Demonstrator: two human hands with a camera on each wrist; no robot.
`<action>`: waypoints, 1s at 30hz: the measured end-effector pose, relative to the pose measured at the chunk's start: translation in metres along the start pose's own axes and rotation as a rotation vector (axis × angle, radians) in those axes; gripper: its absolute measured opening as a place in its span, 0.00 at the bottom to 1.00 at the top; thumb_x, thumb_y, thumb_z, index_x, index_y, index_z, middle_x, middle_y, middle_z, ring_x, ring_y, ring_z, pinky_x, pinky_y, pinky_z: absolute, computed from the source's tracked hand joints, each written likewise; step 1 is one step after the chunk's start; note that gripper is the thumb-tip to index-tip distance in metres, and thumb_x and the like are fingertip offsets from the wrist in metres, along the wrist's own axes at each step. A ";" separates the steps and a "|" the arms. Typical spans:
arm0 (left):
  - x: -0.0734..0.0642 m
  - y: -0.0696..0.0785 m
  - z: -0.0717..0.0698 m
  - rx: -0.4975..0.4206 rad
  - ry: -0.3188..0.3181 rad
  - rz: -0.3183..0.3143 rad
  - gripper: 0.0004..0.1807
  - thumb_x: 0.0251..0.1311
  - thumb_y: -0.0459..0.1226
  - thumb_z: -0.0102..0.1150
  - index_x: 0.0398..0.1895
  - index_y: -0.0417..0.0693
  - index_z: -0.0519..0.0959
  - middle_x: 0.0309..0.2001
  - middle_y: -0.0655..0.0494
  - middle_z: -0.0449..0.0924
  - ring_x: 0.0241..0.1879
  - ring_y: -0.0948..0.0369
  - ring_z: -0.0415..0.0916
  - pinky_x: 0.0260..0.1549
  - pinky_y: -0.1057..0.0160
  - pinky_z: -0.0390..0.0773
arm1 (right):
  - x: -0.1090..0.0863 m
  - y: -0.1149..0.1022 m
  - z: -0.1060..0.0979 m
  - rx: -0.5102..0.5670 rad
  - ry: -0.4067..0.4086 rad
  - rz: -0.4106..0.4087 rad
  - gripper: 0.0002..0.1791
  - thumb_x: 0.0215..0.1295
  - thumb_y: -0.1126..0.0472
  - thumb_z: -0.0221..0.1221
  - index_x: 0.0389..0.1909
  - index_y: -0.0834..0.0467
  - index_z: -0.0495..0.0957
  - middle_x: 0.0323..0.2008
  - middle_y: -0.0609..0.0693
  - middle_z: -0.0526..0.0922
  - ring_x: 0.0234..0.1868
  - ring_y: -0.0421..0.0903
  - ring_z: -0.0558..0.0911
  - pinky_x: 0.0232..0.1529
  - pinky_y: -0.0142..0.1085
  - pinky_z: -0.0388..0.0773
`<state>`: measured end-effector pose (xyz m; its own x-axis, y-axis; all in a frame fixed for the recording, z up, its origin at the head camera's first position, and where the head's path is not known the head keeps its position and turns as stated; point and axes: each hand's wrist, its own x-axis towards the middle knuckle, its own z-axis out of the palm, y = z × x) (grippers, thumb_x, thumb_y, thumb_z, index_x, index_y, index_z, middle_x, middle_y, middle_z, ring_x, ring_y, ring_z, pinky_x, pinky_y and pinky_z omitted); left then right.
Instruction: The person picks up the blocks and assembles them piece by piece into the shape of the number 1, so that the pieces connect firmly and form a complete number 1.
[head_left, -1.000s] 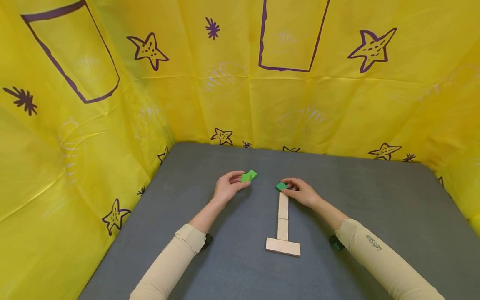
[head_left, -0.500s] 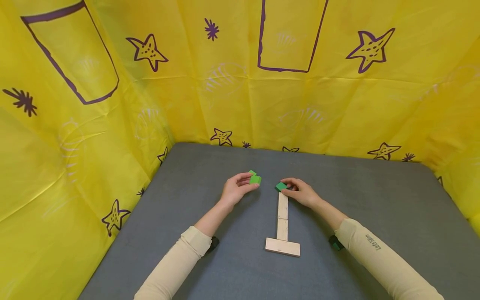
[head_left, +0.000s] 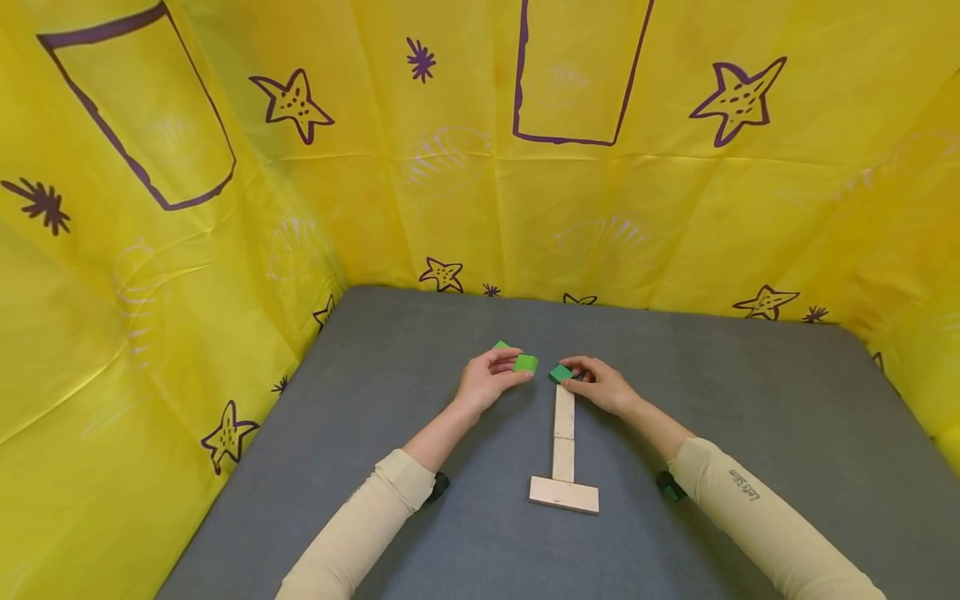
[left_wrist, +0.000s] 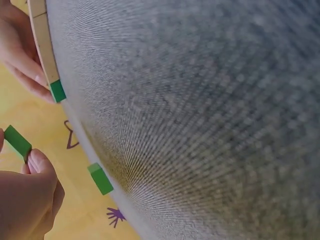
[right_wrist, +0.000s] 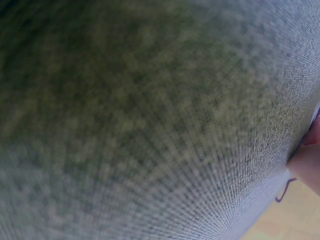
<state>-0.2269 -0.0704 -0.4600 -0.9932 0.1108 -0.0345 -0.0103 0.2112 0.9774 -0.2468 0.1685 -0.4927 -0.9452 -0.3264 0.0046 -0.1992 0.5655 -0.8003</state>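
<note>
My left hand pinches a light green block between thumb and fingers, held above the table in the left wrist view. Behind it, a second light green block rests on the table, partly covered by the hand in the head view. A dark green block lies at the far end of a line of pale wooden planks. My right hand pinches that dark block from its right side. Only part of the right hand shows in the right wrist view, at the edge.
Nearest to me, a wooden plank lies crosswise against the near end of the line, forming an upside-down T. The grey table is bordered at the back and left by yellow cloth with purple drawings.
My left hand has moved right with its light green block, away from the second light green block and closer to the dark green one. The right hand has stayed in place.
</note>
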 end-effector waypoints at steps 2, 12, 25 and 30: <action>0.001 -0.002 0.002 0.026 -0.005 0.002 0.25 0.52 0.38 0.73 0.54 0.43 0.81 0.49 0.48 0.82 0.50 0.53 0.79 0.48 0.60 0.78 | 0.000 0.000 0.000 0.003 -0.003 -0.004 0.21 0.66 0.58 0.62 0.58 0.62 0.76 0.42 0.56 0.77 0.35 0.47 0.71 0.36 0.37 0.67; 0.007 -0.008 0.012 0.181 -0.051 0.032 0.25 0.50 0.41 0.74 0.53 0.47 0.82 0.45 0.54 0.84 0.46 0.58 0.80 0.44 0.63 0.79 | -0.001 -0.001 -0.002 0.004 -0.002 -0.006 0.21 0.67 0.59 0.61 0.58 0.62 0.76 0.42 0.56 0.77 0.35 0.47 0.70 0.36 0.39 0.67; 0.016 -0.013 0.016 0.304 -0.102 0.079 0.22 0.50 0.38 0.74 0.49 0.41 0.83 0.41 0.50 0.84 0.41 0.59 0.80 0.41 0.65 0.79 | -0.003 -0.003 -0.002 0.010 0.009 -0.051 0.20 0.67 0.57 0.60 0.57 0.62 0.76 0.40 0.55 0.76 0.34 0.47 0.71 0.35 0.38 0.66; 0.019 -0.013 0.016 0.360 -0.141 0.059 0.22 0.51 0.38 0.74 0.49 0.42 0.82 0.41 0.52 0.84 0.41 0.60 0.79 0.40 0.65 0.78 | -0.002 -0.004 -0.001 0.003 -0.002 0.003 0.21 0.67 0.58 0.61 0.59 0.62 0.75 0.43 0.57 0.77 0.36 0.47 0.71 0.38 0.39 0.67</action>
<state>-0.2442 -0.0551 -0.4767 -0.9651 0.2599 -0.0332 0.1123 0.5247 0.8438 -0.2446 0.1677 -0.4887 -0.9453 -0.3263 0.0007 -0.1955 0.5646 -0.8019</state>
